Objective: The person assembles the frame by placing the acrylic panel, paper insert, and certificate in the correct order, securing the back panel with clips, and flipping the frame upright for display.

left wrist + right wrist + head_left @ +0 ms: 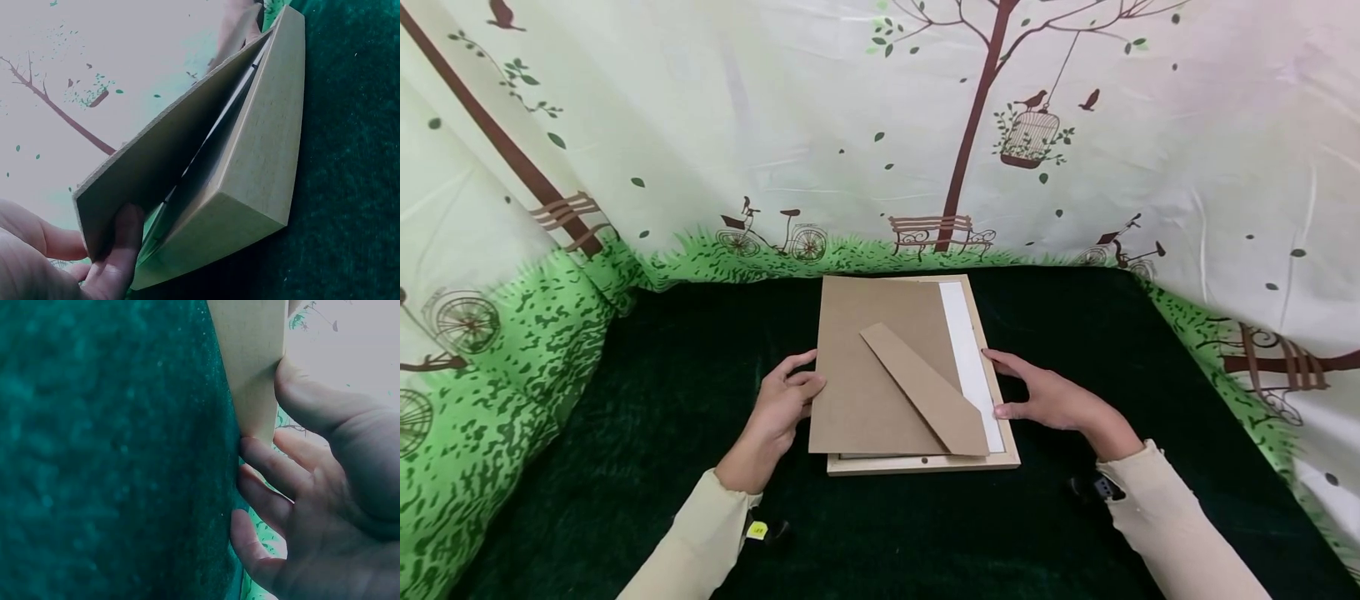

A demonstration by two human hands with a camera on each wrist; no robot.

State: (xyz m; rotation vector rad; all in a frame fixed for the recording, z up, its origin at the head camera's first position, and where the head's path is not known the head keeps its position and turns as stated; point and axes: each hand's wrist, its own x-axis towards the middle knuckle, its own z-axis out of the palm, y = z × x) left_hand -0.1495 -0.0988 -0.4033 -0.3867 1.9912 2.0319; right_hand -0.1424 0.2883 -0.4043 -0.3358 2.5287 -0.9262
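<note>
A brown backing board (pixel 853 408) with an easel leg (pixel 936 396) lies askew over a pale wooden picture frame (pixel 880 467), shifted to its left. My left hand (pixel 778 404) pinches the board's left edge between thumb and fingers. In the left wrist view, this board (pixel 150 156) tilts up from the frame (pixel 262 144), a dark gap beneath it. A white strip (pixel 970 358) shows inside the frame along the right. My right hand (pixel 1052 400) touches the frame's right side, thumb and fingertips spread along the wood (pixel 253 375).
Dark green velvet cloth (pixel 625 467) covers the table under the frame. Behind and at both sides hangs a white curtain (pixel 775 100) printed with trees, benches and bicycles. Small dark devices, one with a yellow tag (pixel 757 530), sit at the wrists.
</note>
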